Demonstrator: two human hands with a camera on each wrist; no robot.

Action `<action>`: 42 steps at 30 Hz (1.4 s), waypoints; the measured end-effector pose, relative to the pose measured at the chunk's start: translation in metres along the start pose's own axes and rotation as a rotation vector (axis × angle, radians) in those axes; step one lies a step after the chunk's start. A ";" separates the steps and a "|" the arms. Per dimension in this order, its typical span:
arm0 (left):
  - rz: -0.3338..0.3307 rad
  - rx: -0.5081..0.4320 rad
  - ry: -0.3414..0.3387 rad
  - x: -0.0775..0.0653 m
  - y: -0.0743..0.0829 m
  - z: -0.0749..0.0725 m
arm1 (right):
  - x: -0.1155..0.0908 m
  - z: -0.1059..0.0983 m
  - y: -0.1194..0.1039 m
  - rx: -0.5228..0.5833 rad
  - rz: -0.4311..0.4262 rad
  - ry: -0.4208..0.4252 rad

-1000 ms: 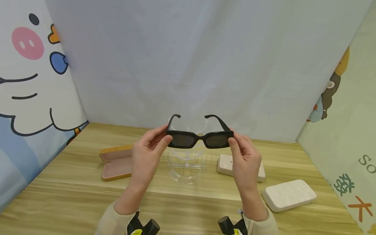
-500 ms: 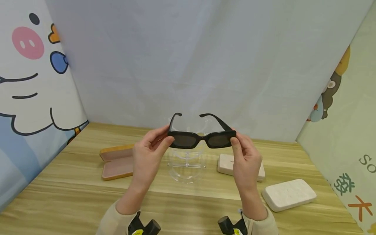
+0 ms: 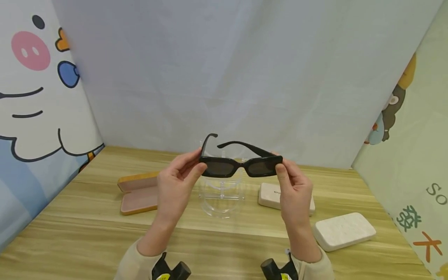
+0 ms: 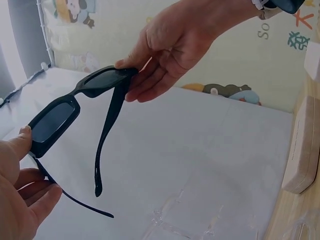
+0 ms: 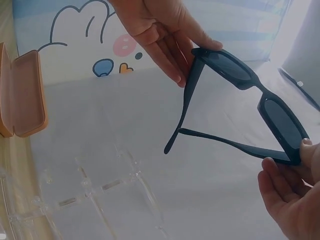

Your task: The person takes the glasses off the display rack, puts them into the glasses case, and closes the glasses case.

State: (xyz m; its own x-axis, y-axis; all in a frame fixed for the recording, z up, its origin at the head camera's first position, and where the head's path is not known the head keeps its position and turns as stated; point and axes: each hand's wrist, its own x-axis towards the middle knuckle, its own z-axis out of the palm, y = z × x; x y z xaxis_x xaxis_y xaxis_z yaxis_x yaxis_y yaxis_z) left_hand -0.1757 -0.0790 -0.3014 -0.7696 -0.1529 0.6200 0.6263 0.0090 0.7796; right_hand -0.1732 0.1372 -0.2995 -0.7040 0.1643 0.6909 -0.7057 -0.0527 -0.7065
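Black sunglasses (image 3: 241,166) with dark rectangular lenses are held up above the table, lenses facing the head camera. My left hand (image 3: 180,182) pinches the left end of the frame between thumb and fingers. At the opposite end my right hand (image 3: 294,186) pinches the hinge corner, its thumb on the front. In the right wrist view the right temple arm (image 5: 230,144) angles inward across the back, while the left temple arm (image 5: 188,102) stands out from the frame. Behind and below the sunglasses stands a clear acrylic display stand (image 3: 221,212), partly hidden by them.
An orange case (image 3: 140,200) with a pink lining lies open at the left, partly behind my left hand. On the right are a white case (image 3: 269,195), partly covered by my right hand, and another white case (image 3: 344,231). A pale curtain (image 3: 224,70) closes off the back.
The right temple arm has swung inward, its tip moving left toward the other arm. Both hands keep their pinch on the frame, which has shifted slightly to the right.
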 end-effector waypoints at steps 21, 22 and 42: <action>-0.075 0.061 -0.003 0.001 0.002 -0.006 | -0.002 0.003 -0.005 0.434 0.176 -0.076; -0.072 0.074 -0.005 0.001 0.002 -0.006 | -0.002 0.003 -0.004 0.433 0.175 -0.080; -0.055 -0.013 -0.081 -0.001 0.006 -0.001 | -0.002 0.006 0.001 0.237 0.256 0.043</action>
State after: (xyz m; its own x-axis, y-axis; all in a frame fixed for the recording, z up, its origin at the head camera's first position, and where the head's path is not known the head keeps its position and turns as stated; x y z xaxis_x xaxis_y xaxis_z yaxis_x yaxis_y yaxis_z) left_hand -0.1710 -0.0801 -0.2980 -0.8099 -0.0725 0.5820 0.5841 -0.0102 0.8116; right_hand -0.1733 0.1309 -0.3006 -0.8601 0.1569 0.4853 -0.5090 -0.3238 -0.7975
